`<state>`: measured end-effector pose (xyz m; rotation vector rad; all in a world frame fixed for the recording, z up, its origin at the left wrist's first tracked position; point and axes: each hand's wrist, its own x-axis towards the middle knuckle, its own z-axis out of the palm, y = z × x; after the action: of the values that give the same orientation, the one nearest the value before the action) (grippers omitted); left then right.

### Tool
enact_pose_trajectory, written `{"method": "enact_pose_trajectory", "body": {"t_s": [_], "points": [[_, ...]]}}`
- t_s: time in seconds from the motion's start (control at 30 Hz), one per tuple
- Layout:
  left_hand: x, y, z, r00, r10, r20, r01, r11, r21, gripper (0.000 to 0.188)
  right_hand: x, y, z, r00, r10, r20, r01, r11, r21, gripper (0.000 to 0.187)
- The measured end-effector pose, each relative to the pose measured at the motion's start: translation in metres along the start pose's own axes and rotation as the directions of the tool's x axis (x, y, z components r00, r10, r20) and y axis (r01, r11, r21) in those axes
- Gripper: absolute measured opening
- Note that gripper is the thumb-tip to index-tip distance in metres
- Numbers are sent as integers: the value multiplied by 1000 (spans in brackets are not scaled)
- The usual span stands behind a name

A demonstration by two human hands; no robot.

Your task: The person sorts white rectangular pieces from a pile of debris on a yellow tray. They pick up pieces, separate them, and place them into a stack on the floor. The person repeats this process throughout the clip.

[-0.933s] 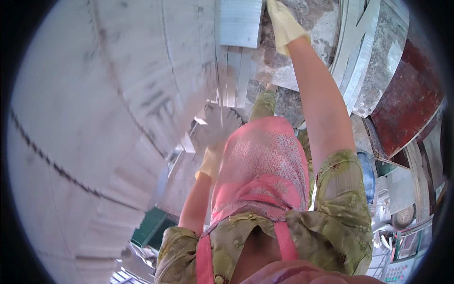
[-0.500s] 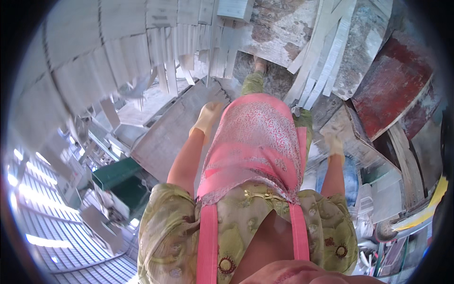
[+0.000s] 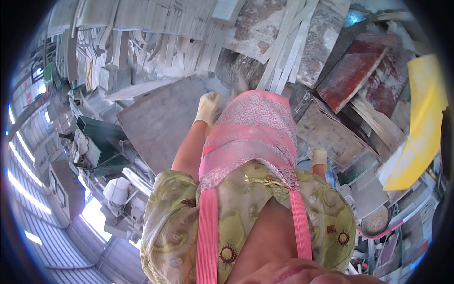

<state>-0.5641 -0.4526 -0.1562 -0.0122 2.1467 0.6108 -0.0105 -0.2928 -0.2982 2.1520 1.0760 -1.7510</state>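
Observation:
My left hand (image 3: pixel 208 107), in a cream glove, hangs beside the pink patterned apron (image 3: pixel 250 123). Its fingers look loosely curled, and nothing shows in them. Behind that hand in the picture lies a large flat grey board (image 3: pixel 158 118). On the other side of the apron, my right hand (image 3: pixel 318 156) wears a similar glove and hangs low. The sleeve and forearm foreshorten it, so its fingers do not show clearly. The nearest thing to it is a worn, dusty board (image 3: pixel 331 135).
Long pale strips (image 3: pixel 288 45) lean ahead, near stacked pale slabs (image 3: pixel 161 16). Red-stained boards (image 3: pixel 352 71) and a yellow sheet (image 3: pixel 416 118) stand at the right. Over to the left are a dark green metal box (image 3: pixel 101 139) and a white bucket-like container (image 3: pixel 117 190).
The whole view has turned and shifted: the yellow sheet shows far more, and the red boards sit further left. My right arm is drawn back, and my legs are now mostly hidden by the apron.

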Motion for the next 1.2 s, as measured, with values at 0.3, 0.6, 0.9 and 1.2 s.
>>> {"method": "enact_pose_trajectory", "body": {"t_s": [0.3,0.6,0.9,1.2], "points": [[-6,6,4,942,186,279,-242,953,184,39,-141,74,17,980,80,-184,-14,942,336,38],[-32,41,69,823,195,533,-330,929,170,49,-217,221,-20,931,243,-272,-215,968,128,50],[-90,90,232,569,425,704,-803,474,363,33,-162,243,-146,785,-475,-397,471,875,-114,47],[-361,166,419,180,244,953,-764,645,-20,23,-181,186,-295,849,15,-528,321,778,539,51]]}}
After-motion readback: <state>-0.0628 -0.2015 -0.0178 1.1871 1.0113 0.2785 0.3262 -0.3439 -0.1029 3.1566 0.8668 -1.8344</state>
